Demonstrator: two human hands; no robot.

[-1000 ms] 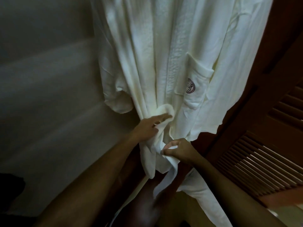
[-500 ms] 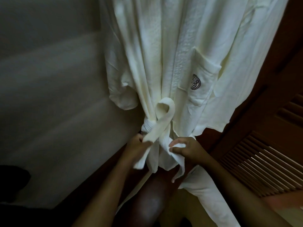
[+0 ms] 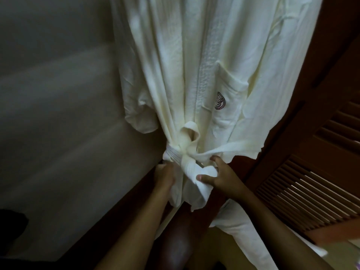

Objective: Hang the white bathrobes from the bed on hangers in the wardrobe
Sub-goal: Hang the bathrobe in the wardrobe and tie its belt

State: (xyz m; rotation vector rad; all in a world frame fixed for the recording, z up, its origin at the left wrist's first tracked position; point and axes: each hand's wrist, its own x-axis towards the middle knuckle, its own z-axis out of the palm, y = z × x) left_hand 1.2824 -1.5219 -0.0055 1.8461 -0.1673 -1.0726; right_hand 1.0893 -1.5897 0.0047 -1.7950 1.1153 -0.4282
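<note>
A white bathrobe [image 3: 194, 61] hangs in front of me, its top and the hanger out of view. A pocket with a dark round logo [image 3: 220, 101] shows on its right half. The robe's belt [image 3: 190, 147] is tied around the waist with a loop standing up above the knot. My left hand [image 3: 165, 177] grips the belt end hanging below the knot on the left. My right hand [image 3: 220, 176] pinches the other belt end between thumb and fingers, just right of the knot.
A pale wall [image 3: 58, 114] lies to the left. A dark wooden louvred wardrobe door [image 3: 311, 182] stands at the right, close beside the robe. Part of a second white garment [image 3: 253, 240] hangs below my right forearm.
The belt went from a loose loop to a knot drawn tight around the robe's waist. My left hand dropped below the knot; my right hand pulled its belt end to the right.
</note>
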